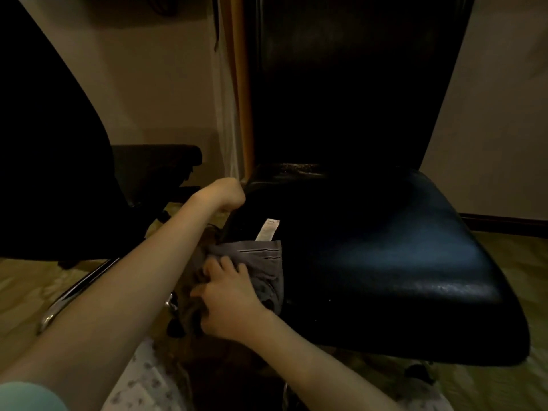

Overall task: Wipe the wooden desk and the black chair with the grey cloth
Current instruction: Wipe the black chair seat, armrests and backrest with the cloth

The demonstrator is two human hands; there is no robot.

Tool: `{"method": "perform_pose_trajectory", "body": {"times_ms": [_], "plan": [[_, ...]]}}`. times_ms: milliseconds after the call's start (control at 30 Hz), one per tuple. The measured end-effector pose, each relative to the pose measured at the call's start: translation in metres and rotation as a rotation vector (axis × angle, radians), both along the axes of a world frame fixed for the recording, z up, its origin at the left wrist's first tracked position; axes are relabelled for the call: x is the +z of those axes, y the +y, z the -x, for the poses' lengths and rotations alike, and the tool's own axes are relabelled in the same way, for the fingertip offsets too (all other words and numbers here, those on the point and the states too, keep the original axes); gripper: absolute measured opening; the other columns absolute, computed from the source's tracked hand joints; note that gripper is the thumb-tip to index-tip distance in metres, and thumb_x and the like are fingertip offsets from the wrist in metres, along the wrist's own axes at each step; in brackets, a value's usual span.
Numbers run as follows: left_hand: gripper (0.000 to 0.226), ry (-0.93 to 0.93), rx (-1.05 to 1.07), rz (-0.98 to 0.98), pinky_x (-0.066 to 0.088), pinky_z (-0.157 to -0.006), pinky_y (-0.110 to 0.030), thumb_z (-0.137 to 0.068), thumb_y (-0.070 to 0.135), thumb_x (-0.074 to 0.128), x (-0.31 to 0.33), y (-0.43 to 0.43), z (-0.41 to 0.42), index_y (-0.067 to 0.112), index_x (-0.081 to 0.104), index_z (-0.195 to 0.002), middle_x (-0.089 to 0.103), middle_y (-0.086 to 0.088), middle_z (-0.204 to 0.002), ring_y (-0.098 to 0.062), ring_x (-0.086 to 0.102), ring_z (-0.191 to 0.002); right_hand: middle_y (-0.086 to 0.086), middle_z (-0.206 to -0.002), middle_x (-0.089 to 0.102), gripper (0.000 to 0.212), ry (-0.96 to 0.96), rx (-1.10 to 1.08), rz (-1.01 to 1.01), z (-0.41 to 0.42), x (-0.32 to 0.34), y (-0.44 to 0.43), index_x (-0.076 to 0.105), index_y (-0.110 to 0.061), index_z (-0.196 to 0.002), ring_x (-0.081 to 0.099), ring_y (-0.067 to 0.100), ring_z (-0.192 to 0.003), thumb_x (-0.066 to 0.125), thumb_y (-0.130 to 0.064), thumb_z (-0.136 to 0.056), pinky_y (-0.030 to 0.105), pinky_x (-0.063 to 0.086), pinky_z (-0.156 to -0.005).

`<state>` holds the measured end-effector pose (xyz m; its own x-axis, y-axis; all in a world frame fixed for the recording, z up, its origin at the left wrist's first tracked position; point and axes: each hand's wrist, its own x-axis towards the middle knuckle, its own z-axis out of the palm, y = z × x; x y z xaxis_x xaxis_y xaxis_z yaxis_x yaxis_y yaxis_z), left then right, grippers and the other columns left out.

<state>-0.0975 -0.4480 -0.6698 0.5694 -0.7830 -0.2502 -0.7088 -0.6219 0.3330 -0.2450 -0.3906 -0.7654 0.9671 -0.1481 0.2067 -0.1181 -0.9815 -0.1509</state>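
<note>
The right hand [228, 295] is clutching the grey cloth [264, 262] against the left seat edge of the black chair [385, 262] while the left hand [226, 192] is gripping its rear corner, with most of the chair probably still waiting and the desk out of view.

Black chair [385, 247]: glossy leather-like seat, tall upright back, stands on the floor facing the camera. Grey cloth [262, 256]: crumpled, thin dark stripes near one hem, white tag [268, 229] sticking up, bunched on the seat's front-left edge, hanging over the side.
</note>
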Motion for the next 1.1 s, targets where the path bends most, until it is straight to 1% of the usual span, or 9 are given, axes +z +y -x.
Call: {"method": "perform_pose_trajectory", "body": {"times_ms": [100,200,333,433,533,667,800,967,1100], "plan": [[0.03,0.031,-0.028,-0.051,0.025,-0.051,-0.025,-0.095,0.003,0.039,-0.003,-0.001,0.003,0.016,0.037,-0.069,0.034,-0.003,-0.067,-0.013,0.027,-0.054,0.01,-0.117,0.046,0.046,-0.112,-0.055,0.061,0.026,-0.016,-0.005,0.066,-0.025,-0.112,0.041,0.033,-0.107,0.07,-0.037,-0.067,0.045,0.039,-0.086],[0.012,0.098,-0.077,-0.113,0.036,-0.058,-0.025,-0.096,0.016,0.05,-0.01,-0.004,0.014,0.011,0.049,-0.085,0.049,-0.006,-0.082,-0.015,0.046,-0.066,0.003,-0.099,0.056,0.04,-0.314,-0.217,0.023,0.059,-0.032,-0.021,0.069,-0.034,-0.094,0.045,0.024,-0.088,0.049,-0.046,-0.061,0.033,0.045,-0.066],[0.044,-0.044,-0.119,-0.296,0.044,-0.077,-0.026,-0.093,0.029,0.055,-0.031,-0.005,0.036,0.006,0.044,-0.129,0.046,-0.008,-0.13,-0.027,0.048,-0.118,0.004,-0.1,0.055,0.044,-0.431,-0.406,0.008,0.09,-0.038,-0.042,0.068,-0.03,-0.097,0.042,0.022,-0.089,0.044,-0.042,-0.064,0.033,0.041,-0.067],[0.054,-0.095,-0.084,-0.36,0.04,-0.099,-0.037,-0.09,0.029,0.06,-0.034,-0.011,0.036,0.003,0.041,-0.133,0.043,-0.012,-0.137,-0.032,0.044,-0.125,0.003,-0.104,0.048,0.047,-0.46,-0.501,0.025,0.108,-0.036,-0.061,0.067,-0.028,-0.103,0.04,0.021,-0.093,0.045,-0.041,-0.063,0.033,0.04,-0.069],[0.049,-0.12,-0.147,-0.441,0.045,-0.092,-0.038,-0.089,0.029,0.063,-0.03,-0.016,0.036,0.003,0.045,-0.127,0.052,-0.012,-0.126,-0.033,0.053,-0.11,0.006,-0.105,0.05,0.05,-0.496,-0.582,0.004,0.125,-0.034,-0.079,0.067,-0.026,-0.106,0.037,0.02,-0.096,0.044,-0.04,-0.064,0.034,0.038,-0.071],[0.026,-0.088,-0.199,-0.384,0.033,-0.053,-0.021,-0.095,0.01,0.052,-0.022,-0.018,0.045,0.011,0.049,-0.121,0.051,0.003,-0.088,-0.004,0.055,-0.052,0.007,-0.103,0.05,0.047,-0.457,-0.699,-0.024,0.143,-0.024,-0.103,0.068,-0.024,-0.107,0.041,0.025,-0.095,0.059,-0.033,-0.062,0.038,0.039,-0.073],[0.02,-0.136,-0.202,-0.403,0.031,-0.05,-0.023,-0.095,0.011,0.051,-0.021,-0.022,0.049,0.011,0.051,-0.115,0.053,0.002,-0.09,0.004,0.048,-0.028,0.011,-0.111,0.047,0.042,-0.362,-0.89,0.006,0.173,-0.007,-0.133,0.068,-0.023,-0.111,0.041,0.035,-0.104,0.068,-0.022,-0.069,0.045,0.038,-0.085],[0.011,-0.19,-0.248,-0.375,0.037,-0.055,-0.027,-0.093,0.004,0.051,-0.016,-0.019,0.06,0.013,0.055,-0.086,0.055,-0.003,-0.084,-0.015,0.052,-0.064,0.01,-0.125,0.04,0.045,-0.235,-1.162,-0.014,0.21,0.012,-0.184,0.06,-0.024,-0.122,0.035,0.033,-0.117,0.061,-0.024,-0.077,0.044,0.03,-0.099],[0.022,-0.241,-0.277,-0.217,0.047,-0.089,-0.044,-0.088,0.003,0.049,-0.017,-0.031,0.087,0.008,0.059,-0.107,0.057,-0.018,-0.105,-0.036,0.056,-0.101,0.013,-0.129,0.037,0.042,-0.186,-1.274,-0.009,0.223,0.027,-0.212,0.06,-0.02,-0.122,0.031,0.034,-0.12,0.061,-0.022,-0.079,0.047,0.029,-0.1]]}}
